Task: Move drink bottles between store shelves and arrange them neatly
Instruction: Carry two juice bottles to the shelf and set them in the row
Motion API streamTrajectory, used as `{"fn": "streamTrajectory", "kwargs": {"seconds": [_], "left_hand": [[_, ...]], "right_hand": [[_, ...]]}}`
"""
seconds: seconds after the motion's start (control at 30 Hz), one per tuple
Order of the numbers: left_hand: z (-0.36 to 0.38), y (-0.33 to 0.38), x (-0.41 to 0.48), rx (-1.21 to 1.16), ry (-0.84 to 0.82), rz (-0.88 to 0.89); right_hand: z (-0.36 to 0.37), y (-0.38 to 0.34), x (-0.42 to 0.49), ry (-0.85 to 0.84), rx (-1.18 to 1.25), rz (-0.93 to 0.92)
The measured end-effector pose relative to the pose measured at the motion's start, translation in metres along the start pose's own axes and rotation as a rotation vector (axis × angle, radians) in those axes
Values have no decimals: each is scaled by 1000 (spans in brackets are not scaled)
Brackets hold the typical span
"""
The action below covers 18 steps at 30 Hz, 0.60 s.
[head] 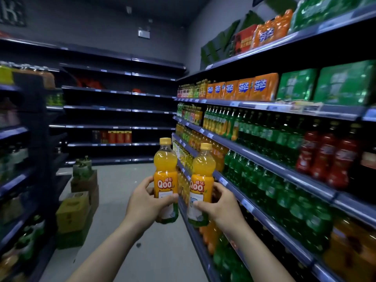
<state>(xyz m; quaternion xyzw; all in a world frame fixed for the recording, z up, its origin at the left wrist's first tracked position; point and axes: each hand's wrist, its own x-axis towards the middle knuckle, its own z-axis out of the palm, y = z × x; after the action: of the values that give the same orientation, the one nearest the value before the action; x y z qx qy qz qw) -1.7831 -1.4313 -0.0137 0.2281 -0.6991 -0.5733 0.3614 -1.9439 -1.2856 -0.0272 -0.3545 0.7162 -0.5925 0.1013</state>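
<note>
I hold two orange Qoo juice bottles with yellow caps upright in the aisle, side by side and a little apart. My left hand (145,202) grips the left Qoo bottle (165,169) around its lower label. My right hand (220,206) grips the right Qoo bottle (202,176) the same way. Both bottles are in front of the right-hand shelf unit (264,159), which is packed with green, orange and red drink bottles.
Stacked cardboard boxes (77,212) with green bottles on top stand on the floor at the left. The dark back shelves (118,108) hold only a few red cartons. Another stocked shelf (14,180) runs along the left edge. Grey floor (126,190) lies between.
</note>
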Motion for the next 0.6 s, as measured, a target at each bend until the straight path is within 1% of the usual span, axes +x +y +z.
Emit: {"fn": "streamTrajectory", "kwargs": {"seconds": [0.3,0.47,0.6], "left_hand": [[-33,-51,273,55,-49,36],[-29,-89,402,61,-80,22],[-12,-125,516,45,-104,30]], "right_hand": [[80,27,260,7,-9,4],[112,66,380,35,-38,25],[131,106,485,56,-41,32]]}}
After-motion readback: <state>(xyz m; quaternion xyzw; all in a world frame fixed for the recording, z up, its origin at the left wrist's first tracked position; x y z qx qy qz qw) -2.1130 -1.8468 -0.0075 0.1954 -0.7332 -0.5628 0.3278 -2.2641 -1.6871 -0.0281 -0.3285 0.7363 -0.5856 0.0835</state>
